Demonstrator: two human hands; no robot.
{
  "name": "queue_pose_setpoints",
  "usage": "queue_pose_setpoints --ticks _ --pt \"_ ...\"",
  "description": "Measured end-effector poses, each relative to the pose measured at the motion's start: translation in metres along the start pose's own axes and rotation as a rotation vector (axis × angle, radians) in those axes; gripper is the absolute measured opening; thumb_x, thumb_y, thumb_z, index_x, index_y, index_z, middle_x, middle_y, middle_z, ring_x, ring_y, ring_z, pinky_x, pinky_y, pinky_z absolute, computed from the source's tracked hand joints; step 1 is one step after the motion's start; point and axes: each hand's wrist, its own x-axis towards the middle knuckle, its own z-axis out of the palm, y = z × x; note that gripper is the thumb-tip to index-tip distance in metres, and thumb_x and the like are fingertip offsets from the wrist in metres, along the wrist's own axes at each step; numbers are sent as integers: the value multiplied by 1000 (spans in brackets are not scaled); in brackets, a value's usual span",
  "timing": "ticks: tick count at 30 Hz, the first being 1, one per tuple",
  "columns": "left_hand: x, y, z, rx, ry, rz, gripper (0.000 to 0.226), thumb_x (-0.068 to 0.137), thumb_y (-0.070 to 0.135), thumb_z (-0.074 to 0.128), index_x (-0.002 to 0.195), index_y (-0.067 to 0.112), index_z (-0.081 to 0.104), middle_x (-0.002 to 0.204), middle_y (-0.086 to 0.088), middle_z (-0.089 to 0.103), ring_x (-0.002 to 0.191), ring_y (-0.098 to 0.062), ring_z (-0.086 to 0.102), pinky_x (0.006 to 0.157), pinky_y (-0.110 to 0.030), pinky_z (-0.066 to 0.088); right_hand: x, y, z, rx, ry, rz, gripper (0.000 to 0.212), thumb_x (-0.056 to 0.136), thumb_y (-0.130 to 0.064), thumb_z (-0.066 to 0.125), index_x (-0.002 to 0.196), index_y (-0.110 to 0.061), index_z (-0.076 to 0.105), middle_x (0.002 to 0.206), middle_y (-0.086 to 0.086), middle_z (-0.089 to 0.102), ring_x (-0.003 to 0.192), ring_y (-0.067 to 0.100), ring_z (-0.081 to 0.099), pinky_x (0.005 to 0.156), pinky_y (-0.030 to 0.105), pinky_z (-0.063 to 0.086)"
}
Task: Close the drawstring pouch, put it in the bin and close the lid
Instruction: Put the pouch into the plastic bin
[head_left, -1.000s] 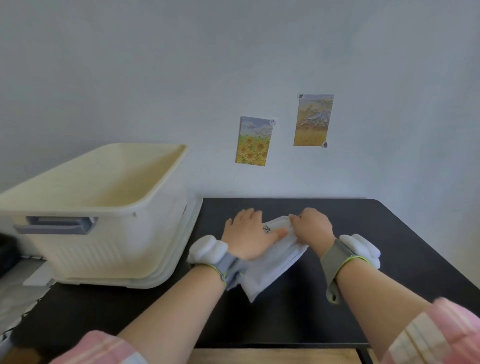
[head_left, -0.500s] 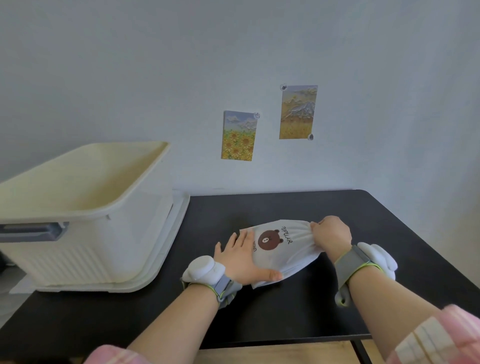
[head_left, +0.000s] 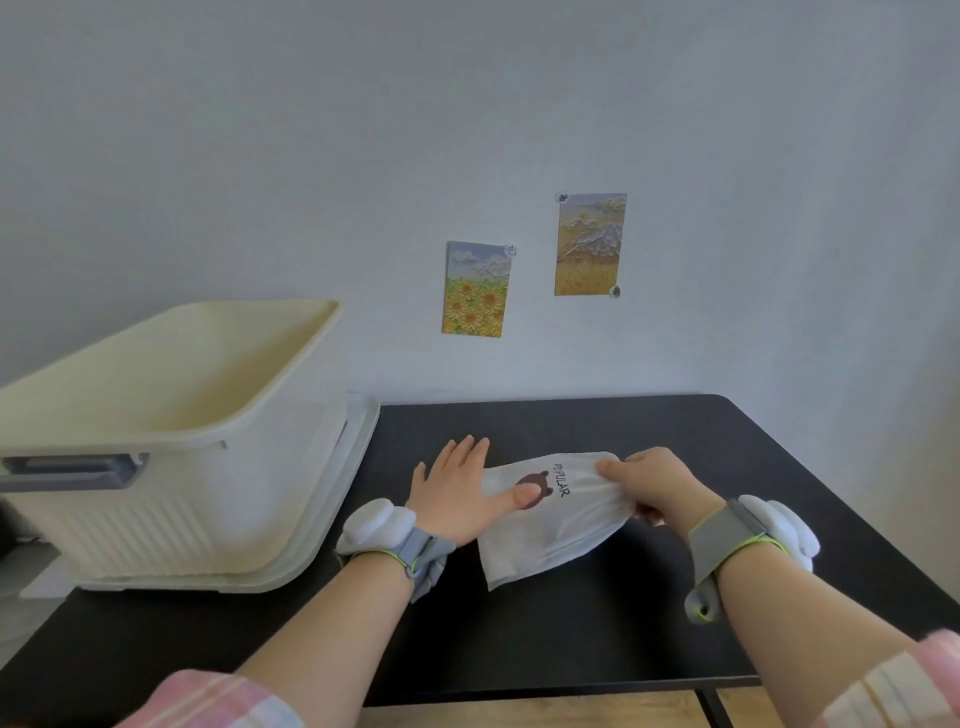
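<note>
A white drawstring pouch (head_left: 558, 525) with a brown bear print and the word POPULAR lies flat on the black table (head_left: 571, 634). My left hand (head_left: 460, 493) rests flat at the pouch's left end, its thumb pressing on the bear. My right hand (head_left: 652, 486) pinches the gathered right end of the pouch. The cream bin (head_left: 171, 441) stands open at the left, on top of its lid (head_left: 337, 499), which lies flat under it.
The wall rises directly behind the table, with two small pictures (head_left: 475, 288) pinned to it. The table's right edge and near edge are close to my arms. A grey handle (head_left: 72, 470) sticks out of the bin's near side.
The pouch has shifted slightly and lies flatter. My left hand moved up so that its thumb covers the bear print. My right hand keeps hold of the gathered end.
</note>
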Motion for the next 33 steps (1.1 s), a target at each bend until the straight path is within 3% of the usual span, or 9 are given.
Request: queue_pose_setpoints --ticks 3,8,11,14,17,23,25,29,33 --pt "-1 1 -23 44 70 19 87 81 74 31 150 25 13 162 1 7 150 -20 3 120 -52 6 -8 -22 -1 74 40 -91 26 89 -26 56 71 -7 53 52 7 42 39 20 35 40 25 31" --pt "-12 1 -67 157 177 60 76 84 59 48 147 25 23 161 -3 13 148 -24 13 118 -50 13 -23 -68 0 98 17 -193 19 89 -22 57 77 -7 57 59 8 45 44 21 40 40 23 34" --pt "-27 -8 -100 163 298 54 69 83 52 52 144 26 31 159 -2 20 146 -24 20 117 -48 18 -39 -103 4 176 2 -237 15 89 -17 57 78 -6 59 71 13 53 54 26 49 56 32 50" --pt "-42 -22 -128 155 426 26 61 83 46 52 139 26 39 155 0 29 142 -23 28 115 -44 23 -57 -133 7 259 26 -301 17 92 -18 55 97 -5 64 89 14 61 67 28 60 68 42 60" --pt "-63 -50 -156 86 526 -56 55 84 41 53 136 25 43 151 0 35 137 -24 35 112 -39 28 -78 -169 12 337 118 -416 26 95 -20 52 115 -6 61 81 2 57 61 23 60 73 48 60" --pt "-109 -125 -195 -28 738 -342 53 86 41 52 134 22 46 146 -5 42 133 -28 40 108 -40 32 -122 -233 39 429 262 -599 27 94 -19 47 117 -12 60 67 -10 48 63 33 65 82 48 57" --pt "-123 -151 -199 -84 804 -450 56 87 45 51 136 19 44 146 -8 42 134 -31 38 108 -43 33 -133 -252 54 434 268 -649 28 92 -24 47 115 -15 61 69 -8 54 73 36 70 84 47 56" --pt "-142 -189 -194 -306 865 -655 70 87 43 55 143 8 31 149 -16 33 135 -36 33 105 -47 32 -148 -283 80 489 278 -739 30 88 -32 49 111 -19 63 101 7 67 92 36 68 85 49 55" --pt "-146 -205 -189 -743 844 -755 71 87 35 58 136 -6 28 142 -26 40 127 -42 44 99 -42 39 -164 -304 104 480 253 -828 30 89 -31 47 113 -21 62 98 3 67 92 34 68 86 49 54"
